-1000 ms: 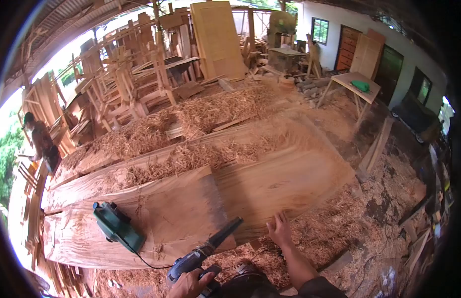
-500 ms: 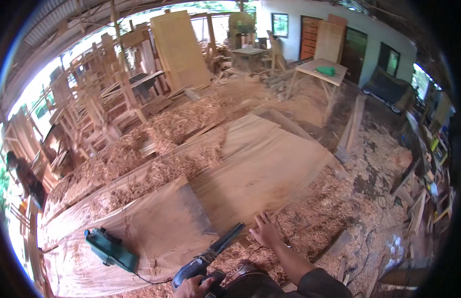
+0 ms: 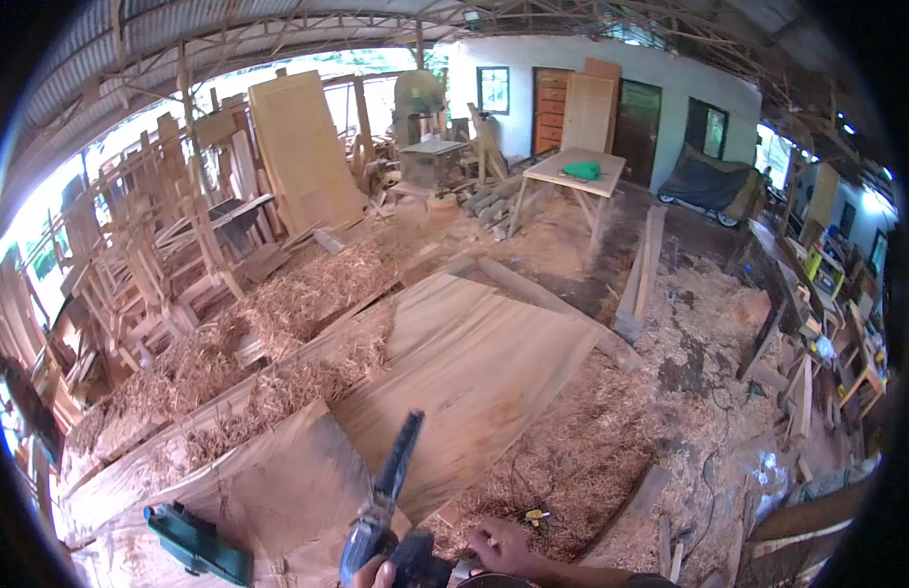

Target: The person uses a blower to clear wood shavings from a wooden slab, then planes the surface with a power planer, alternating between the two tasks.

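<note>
My left hand [image 3: 374, 572], mostly cut off at the bottom edge, grips a blower [image 3: 371, 539] with a dark body. Its long black nozzle [image 3: 399, 456] points up and away over the wide wooden boards. My right hand [image 3: 503, 547] is just right of the blower, over the shavings beside the board's near edge. Its fingers look loosely curled, and nothing shows in them. A green electric planer [image 3: 199, 544] lies on the nearer board [image 3: 288, 470] at the left. Beyond it, a second wide board [image 3: 474, 363] has dusty, streaked grain.
Wood shavings [image 3: 562, 451] cover the ground around the boards. A wooden table [image 3: 572, 162] bearing a green item stands at the back. Timber pieces [image 3: 204, 216] and a large panel [image 3: 302, 147] lean at the left. Long beams [image 3: 642, 265] and scrap wood lie right. A partly visible person [image 3: 28, 402] is far left.
The view has tilted up and turned right. My right hand has drawn back from the board's edge, its spread fingers now curled. The blower's nozzle has swung from up-right to more straight ahead.
</note>
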Demonstrator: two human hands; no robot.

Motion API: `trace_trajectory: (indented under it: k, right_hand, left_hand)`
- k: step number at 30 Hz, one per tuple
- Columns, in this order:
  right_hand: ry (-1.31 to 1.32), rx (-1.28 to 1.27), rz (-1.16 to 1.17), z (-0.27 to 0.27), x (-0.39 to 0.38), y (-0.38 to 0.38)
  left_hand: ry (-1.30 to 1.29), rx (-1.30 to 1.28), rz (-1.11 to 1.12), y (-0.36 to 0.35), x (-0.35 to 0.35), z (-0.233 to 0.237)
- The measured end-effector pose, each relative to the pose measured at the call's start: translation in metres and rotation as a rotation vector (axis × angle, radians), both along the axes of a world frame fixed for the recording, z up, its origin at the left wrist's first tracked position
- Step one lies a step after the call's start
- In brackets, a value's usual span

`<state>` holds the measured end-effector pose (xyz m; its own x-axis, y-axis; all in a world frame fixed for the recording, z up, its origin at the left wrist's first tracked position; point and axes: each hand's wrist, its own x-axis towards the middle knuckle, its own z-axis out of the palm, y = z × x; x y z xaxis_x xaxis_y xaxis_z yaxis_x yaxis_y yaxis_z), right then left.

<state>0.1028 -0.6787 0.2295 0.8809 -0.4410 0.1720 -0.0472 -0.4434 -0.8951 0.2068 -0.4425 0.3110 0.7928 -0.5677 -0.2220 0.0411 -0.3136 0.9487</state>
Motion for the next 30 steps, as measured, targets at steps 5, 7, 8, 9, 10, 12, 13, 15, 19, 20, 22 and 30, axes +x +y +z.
trace_trajectory:
  k: [5,7,8,9,10,12,13,15,19,20,22,30]
  right_hand:
    - [-0.223,0.177,0.083,0.072,0.011,0.054]
    - [-0.225,0.135,0.019,0.068,0.018,0.053]
    - [-0.264,-0.031,0.001,0.061,0.024,0.043]
    - [-0.011,0.154,-0.007,0.04,0.021,0.036]
    - [0.254,0.315,-0.028,0.017,0.017,0.03]
    - [0.03,0.582,0.0,0.023,0.014,0.026]
    - [-0.073,0.727,0.014,0.028,0.011,0.025]
    - [0.214,0.294,0.114,0.024,-0.002,0.004]
    - [0.197,0.195,0.122,-0.006,-0.02,0.003]
    - [0.139,0.183,0.119,-0.034,-0.024,0.002]
    - [0.145,0.172,0.108,-0.024,-0.014,0.018]
    - [0.195,0.133,0.26,-0.002,0.024,0.059]
  left_hand:
    - [0.318,-0.324,-0.016,-0.043,-0.012,0.02]
    - [0.5,-0.515,-0.032,-0.059,-0.02,-0.004]
    - [0.419,-0.489,-0.072,-0.066,-0.025,-0.031]
    - [0.339,-0.455,-0.109,-0.069,-0.028,-0.047]
    - [0.226,-0.433,-0.164,-0.067,-0.032,-0.042]
    - [0.221,-0.321,-0.32,-0.046,-0.033,0.009]
    - [0.243,-0.557,-0.29,-0.046,-0.04,-0.014]
    - [0.015,-0.415,-0.054,-0.023,-0.037,-0.008]
    - [-0.287,-0.266,0.775,-0.01,-0.009,-0.048]
    - [-0.046,-0.403,0.66,-0.01,-0.006,-0.045]
    - [0.253,-0.44,0.338,-0.012,-0.006,-0.046]
    - [-0.413,-0.482,0.042,-0.042,-0.035,0.002]
